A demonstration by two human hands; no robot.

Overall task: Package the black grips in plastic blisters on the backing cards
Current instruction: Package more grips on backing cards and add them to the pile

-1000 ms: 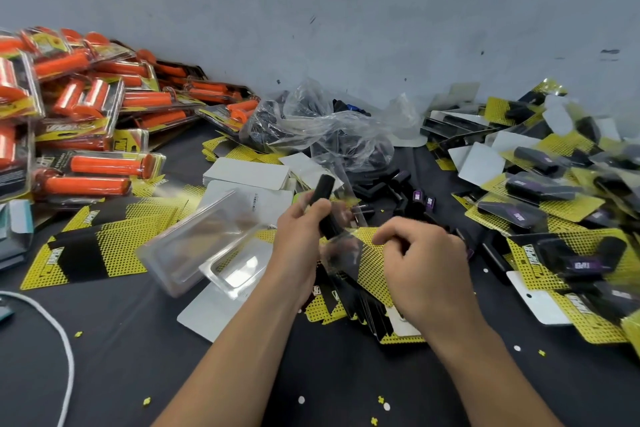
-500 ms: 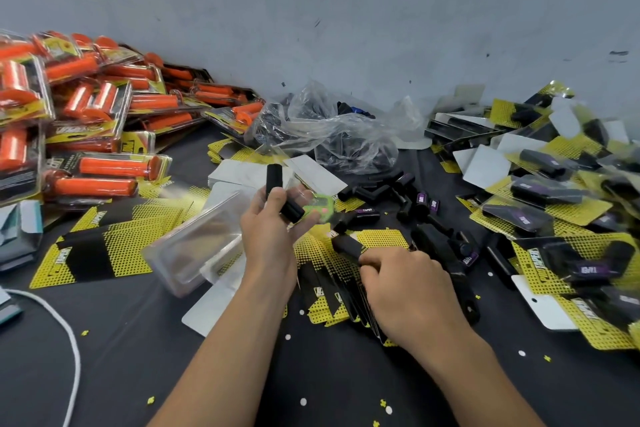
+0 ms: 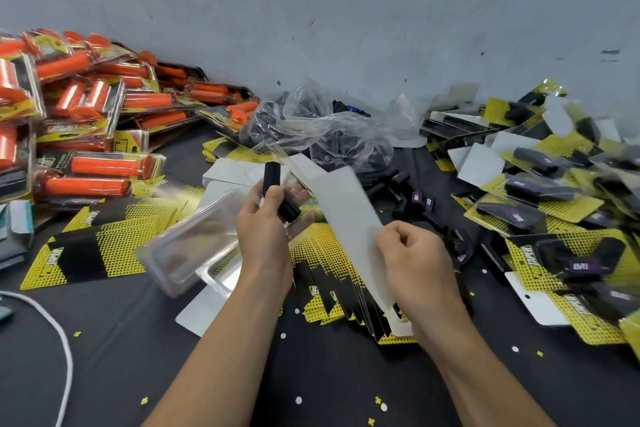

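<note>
At centre frame, the left hand [image 3: 268, 232] curls fingers and thumb round what look like two black grips [image 3: 277, 194] above the counter [image 3: 311, 374], while the right hand [image 3: 415, 263] pinches the lower edge of a backing card [image 3: 346, 218], white side up and tilted between the two hands. Those grips look light, rubbery and non-slip, so a hold round the middle should do; the card looks thin and bendy (best pinched at an edge, not creased). Beyond lie fanned cards [image 3: 332, 274] beneath the hands, a stack of clear blisters [image 3: 194, 246] left of centre, and loose grips [image 3: 398, 184] toward the right.
</note>
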